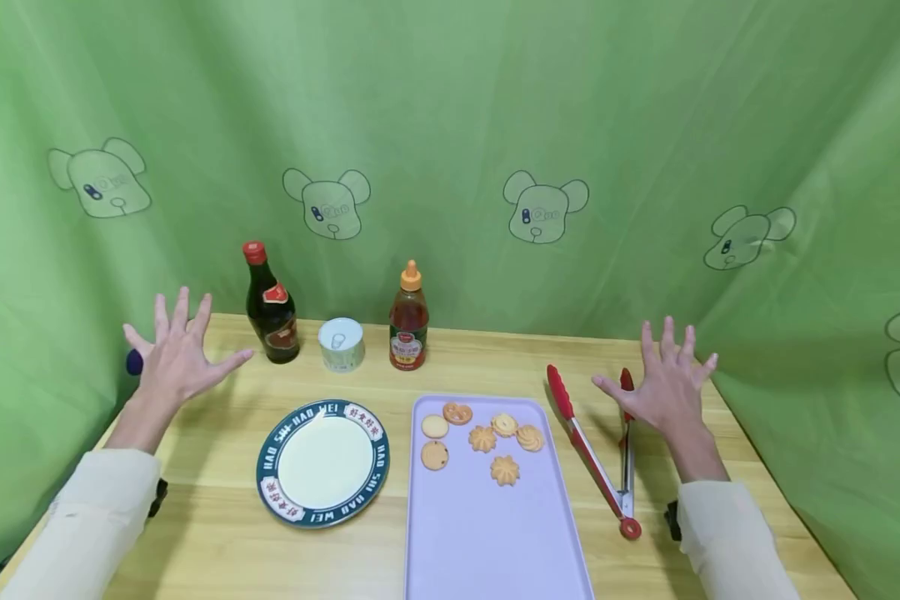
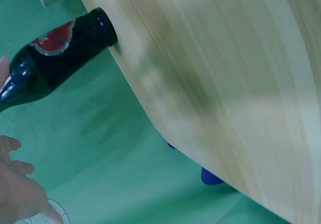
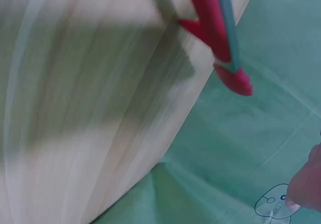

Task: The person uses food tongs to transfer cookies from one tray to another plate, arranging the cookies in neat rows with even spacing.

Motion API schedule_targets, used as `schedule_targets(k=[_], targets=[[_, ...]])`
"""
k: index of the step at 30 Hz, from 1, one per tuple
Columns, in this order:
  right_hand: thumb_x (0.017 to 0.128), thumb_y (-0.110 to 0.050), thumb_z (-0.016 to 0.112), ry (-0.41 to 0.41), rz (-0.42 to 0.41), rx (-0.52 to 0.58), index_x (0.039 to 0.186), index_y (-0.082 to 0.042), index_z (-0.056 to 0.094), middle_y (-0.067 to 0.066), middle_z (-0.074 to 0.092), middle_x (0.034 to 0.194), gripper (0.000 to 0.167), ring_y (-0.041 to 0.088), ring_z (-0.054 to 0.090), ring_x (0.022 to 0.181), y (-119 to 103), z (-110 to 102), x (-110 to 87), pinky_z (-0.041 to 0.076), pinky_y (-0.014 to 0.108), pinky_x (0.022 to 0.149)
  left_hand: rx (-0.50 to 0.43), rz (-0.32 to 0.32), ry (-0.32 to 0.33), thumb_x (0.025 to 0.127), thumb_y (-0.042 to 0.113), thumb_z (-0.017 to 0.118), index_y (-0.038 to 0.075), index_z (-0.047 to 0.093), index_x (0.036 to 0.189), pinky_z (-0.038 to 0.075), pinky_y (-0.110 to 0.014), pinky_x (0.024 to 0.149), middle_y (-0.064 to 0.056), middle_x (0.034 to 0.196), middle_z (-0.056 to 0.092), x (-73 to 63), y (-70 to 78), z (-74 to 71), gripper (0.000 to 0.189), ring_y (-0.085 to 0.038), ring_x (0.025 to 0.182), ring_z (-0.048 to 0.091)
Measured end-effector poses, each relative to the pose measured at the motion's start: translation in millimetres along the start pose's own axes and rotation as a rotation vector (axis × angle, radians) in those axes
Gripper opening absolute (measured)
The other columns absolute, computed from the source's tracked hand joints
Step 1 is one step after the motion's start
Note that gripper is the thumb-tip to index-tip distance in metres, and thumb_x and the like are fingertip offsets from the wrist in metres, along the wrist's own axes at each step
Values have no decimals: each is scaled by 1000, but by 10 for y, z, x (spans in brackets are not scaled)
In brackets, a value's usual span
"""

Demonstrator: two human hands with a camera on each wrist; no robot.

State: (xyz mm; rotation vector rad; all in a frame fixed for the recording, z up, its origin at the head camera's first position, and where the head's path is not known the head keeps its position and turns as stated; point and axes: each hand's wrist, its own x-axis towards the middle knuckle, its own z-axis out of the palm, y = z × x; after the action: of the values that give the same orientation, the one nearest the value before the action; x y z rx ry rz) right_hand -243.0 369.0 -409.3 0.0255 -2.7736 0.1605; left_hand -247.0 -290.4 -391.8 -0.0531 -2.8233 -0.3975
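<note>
With its fingers spread wide, my left hand (image 1: 176,354) hovers over the table's left side, nearest a dark bottle with a red cap (image 1: 272,308). In the left wrist view that bottle (image 2: 60,56) lies across the upper left, part of the hand below it. My right hand (image 1: 667,383), fingers also spread, is above the right side and overlaps one arm of the red-tipped tongs (image 1: 596,458). The tongs lie spread apart. Both hands hold nothing. A green-rimmed plate (image 1: 378,471) and a lilac tray (image 1: 495,542) with several cookies (image 1: 505,471) lie between the hands.
A small tin can (image 1: 341,344) and a sauce bottle with an orange cap (image 1: 408,321) stand along the table's back edge. Green curtains (image 1: 450,125) enclose the back and sides. A dark blue object (image 1: 134,362) shows at the left table edge.
</note>
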Motion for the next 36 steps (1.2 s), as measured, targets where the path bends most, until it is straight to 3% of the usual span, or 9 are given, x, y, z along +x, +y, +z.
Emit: schedule_targets(k=[5, 8, 18, 27, 36], targets=[[76, -69, 57, -1, 75, 104, 151, -10, -9, 14, -21, 155, 116, 46, -18, 141, -90, -50, -88, -6, 80, 96, -181, -12, -70, 83, 59, 58, 6, 3, 152, -3, -78, 97, -20, 155, -15, -50, 24, 8, 102, -48, 140, -16], [77, -67, 58, -25, 113, 193, 151, -10, -11, 15, -22, 155, 116, 47, -17, 141, -161, -78, -128, -4, 81, 96, -234, -8, -112, 85, 54, 60, 3, 3, 151, 3, -77, 100, -25, 154, -12, -92, 32, 25, 101, -50, 140, -12], [81, -62, 59, -198, 199, 427, 145, -4, -23, 16, -26, 153, 119, 46, -13, 142, -268, -136, -363, 8, 68, 109, -217, 56, -297, 82, 50, 66, -4, 12, 149, 14, -70, 105, -35, 152, 0, -258, 98, 140, 101, -56, 138, 6], [81, -64, 58, -281, 253, 428, 143, 4, -23, 31, -19, 151, 123, 53, -4, 139, -318, -92, -498, 12, 66, 109, -297, 81, -371, 82, 46, 68, -3, 26, 146, 18, -71, 103, -32, 152, 14, -451, 146, 298, 91, -56, 135, 17], [77, -71, 57, -424, 344, 415, 141, 11, -21, 39, -8, 149, 130, 56, 8, 137, -482, 9, -615, 20, 65, 108, -413, 27, -461, 81, 45, 69, 2, 31, 145, 29, -67, 101, -32, 147, 29, -591, 211, 394, 86, -53, 132, 30]])
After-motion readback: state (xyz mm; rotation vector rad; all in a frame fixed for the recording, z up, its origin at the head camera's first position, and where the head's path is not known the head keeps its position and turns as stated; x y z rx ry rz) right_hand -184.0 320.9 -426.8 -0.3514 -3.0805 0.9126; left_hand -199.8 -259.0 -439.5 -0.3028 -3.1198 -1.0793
